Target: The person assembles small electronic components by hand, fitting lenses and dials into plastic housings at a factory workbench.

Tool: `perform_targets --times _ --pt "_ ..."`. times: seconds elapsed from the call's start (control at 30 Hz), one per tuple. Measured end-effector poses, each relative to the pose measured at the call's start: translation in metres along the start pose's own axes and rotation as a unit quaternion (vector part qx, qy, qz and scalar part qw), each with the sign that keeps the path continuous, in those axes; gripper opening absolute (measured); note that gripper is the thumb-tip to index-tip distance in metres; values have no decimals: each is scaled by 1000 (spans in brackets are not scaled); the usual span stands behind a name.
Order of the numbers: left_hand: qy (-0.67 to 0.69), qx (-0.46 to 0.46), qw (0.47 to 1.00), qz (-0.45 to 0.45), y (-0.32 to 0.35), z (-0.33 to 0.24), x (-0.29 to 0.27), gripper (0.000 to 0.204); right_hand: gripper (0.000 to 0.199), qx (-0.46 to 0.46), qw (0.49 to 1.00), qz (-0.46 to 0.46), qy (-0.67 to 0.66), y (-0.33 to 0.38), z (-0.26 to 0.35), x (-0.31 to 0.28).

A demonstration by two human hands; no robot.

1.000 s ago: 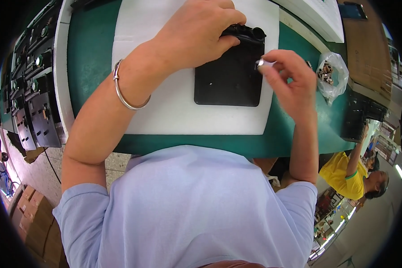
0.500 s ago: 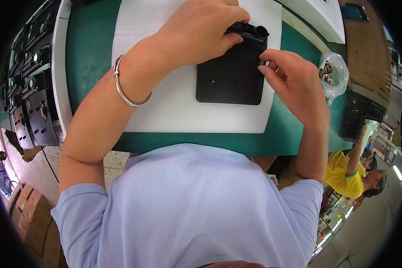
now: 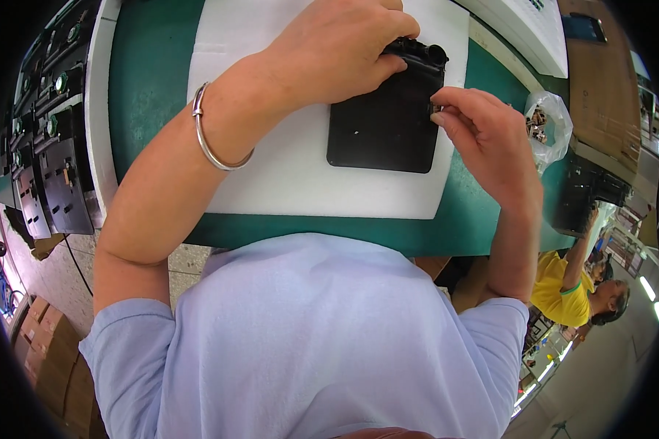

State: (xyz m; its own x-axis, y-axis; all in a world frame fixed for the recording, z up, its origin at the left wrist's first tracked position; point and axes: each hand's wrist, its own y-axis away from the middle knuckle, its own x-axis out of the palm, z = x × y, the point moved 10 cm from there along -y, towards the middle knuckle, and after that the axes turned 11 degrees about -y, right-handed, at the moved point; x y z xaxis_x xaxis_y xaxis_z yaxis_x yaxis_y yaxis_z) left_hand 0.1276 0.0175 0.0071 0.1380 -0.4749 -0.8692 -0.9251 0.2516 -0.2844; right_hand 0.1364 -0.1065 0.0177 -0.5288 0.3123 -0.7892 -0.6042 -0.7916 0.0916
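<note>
I have L hand (image 3: pixel 351 55) gripping the knobbed blk fitting (image 3: pixel 425 53) at the far end of a flat, smooth blk rectangular plate (image 3: pixel 384 132), nr the R edge of a white foam sheet (image 3: pixel 271 192) on green bench (image 3: pixel 154 88). R hand (image 3: pixel 490 139) bunches fingertips at plate's R edge; can't tell if grasping anything.

Head-worn left fisheye view, facing steeply down, close above the pale shirt (image 3: pixel 315 329), green tabletop (image 3: pixel 150 88) beyond

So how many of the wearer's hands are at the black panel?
2: the left hand grips the black panel at its far, knobbed end; the right hand pinches at its right edge. The left is partly out of frame.
</note>
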Motion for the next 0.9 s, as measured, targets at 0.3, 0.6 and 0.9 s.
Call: perform_targets --times 0.3,0.6,0.9 --pt "-17 -11 999 48 -6 1 0 25 9 -27 992 -15 124 -6 20 8" --pt "18 8 996 -90 8 4 0 35 14 45 993 -92 -52 12 -3 8" --pt "15 -2 997 -79 6 2 -3 34 28 37 993 -96 -59 16 -2 0"
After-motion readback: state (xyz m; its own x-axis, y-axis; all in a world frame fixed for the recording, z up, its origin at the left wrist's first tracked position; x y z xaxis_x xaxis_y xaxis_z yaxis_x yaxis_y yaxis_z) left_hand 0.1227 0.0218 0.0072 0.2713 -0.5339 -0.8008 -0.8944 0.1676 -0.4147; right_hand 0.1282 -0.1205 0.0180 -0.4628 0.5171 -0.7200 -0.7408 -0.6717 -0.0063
